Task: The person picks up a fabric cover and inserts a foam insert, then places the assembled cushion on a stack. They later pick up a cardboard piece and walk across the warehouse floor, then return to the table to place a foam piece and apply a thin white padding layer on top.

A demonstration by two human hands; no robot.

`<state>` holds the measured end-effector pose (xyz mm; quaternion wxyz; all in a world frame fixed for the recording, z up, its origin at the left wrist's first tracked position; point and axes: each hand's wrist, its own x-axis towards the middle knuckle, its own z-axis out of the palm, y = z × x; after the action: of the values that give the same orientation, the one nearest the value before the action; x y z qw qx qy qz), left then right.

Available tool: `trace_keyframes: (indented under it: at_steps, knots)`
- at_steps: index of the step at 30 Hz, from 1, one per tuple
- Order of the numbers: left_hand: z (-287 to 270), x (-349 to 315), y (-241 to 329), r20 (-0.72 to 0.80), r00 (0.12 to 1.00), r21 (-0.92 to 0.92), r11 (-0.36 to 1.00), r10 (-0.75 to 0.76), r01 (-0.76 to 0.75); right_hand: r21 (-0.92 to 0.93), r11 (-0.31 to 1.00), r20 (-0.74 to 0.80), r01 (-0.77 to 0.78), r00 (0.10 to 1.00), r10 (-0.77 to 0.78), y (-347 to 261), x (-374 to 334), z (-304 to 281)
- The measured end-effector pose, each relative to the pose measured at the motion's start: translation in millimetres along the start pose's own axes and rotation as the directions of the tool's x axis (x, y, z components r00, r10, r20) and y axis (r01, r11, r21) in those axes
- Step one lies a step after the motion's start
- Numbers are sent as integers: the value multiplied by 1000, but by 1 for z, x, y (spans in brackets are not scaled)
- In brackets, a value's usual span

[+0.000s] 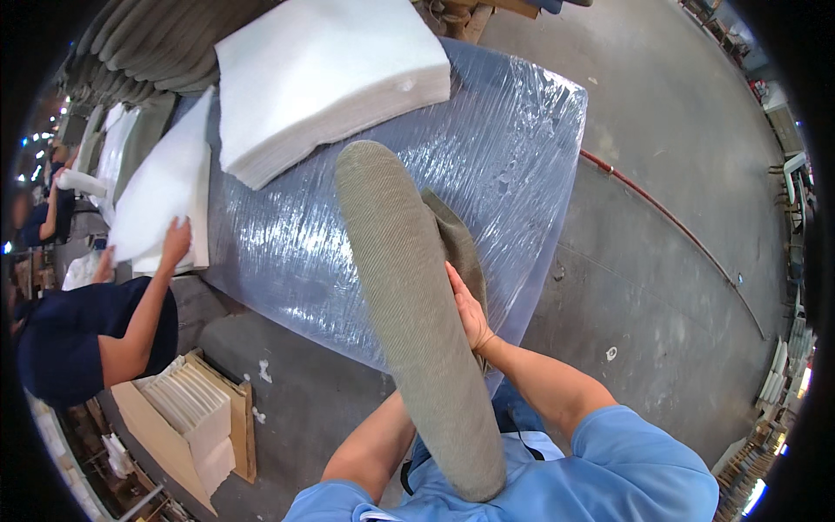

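Note:
A long, thick cushion [404, 313] in ribbed olive-grey fabric stands on its narrow side in front of me. Its near end rests against my torso and its far end reaches over the plastic-wrapped table [287, 252]. My right hand [470, 309] lies flat along the cushion's right side, with its fingers stretched out and pointing away from me. Just beyond that hand hangs a loose fold of the same fabric [454, 239]. My left forearm [374, 444] passes behind the cushion from the left, so the left hand and its fingers are hidden.
A stack of white padding sheets [330, 70] sits at the table's far side. On the left, a co-worker [96, 335] in dark clothes handles a white sheet [165, 191]. An open cardboard box [156, 426] with white pieces stands on the floor. A red hose [670, 217] crosses the floor at right.

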<state>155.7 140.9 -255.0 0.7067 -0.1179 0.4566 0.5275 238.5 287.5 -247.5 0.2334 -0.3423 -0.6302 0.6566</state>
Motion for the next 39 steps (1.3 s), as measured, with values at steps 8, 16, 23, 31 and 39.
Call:
trace_keyframes:
  at_steps: [8,16,23,31,39]
  knots:
    - [31,-15,28,73,972,34,974,222,-225,110,984,45,-139,990,135,-48,-24,-11]
    - [138,-200,72,303,597,328,507,743,-797,250,904,175,346,902,-394,-193,-139,-8]
    - [131,-191,37,303,536,268,469,788,-842,506,862,142,27,983,-113,-176,-158,11]
    - [114,-133,-1,326,723,-405,781,610,-476,396,913,93,-103,993,72,-149,-107,21]
    - [88,-82,20,324,749,-448,791,578,-417,291,926,109,-242,969,220,-107,-45,34]
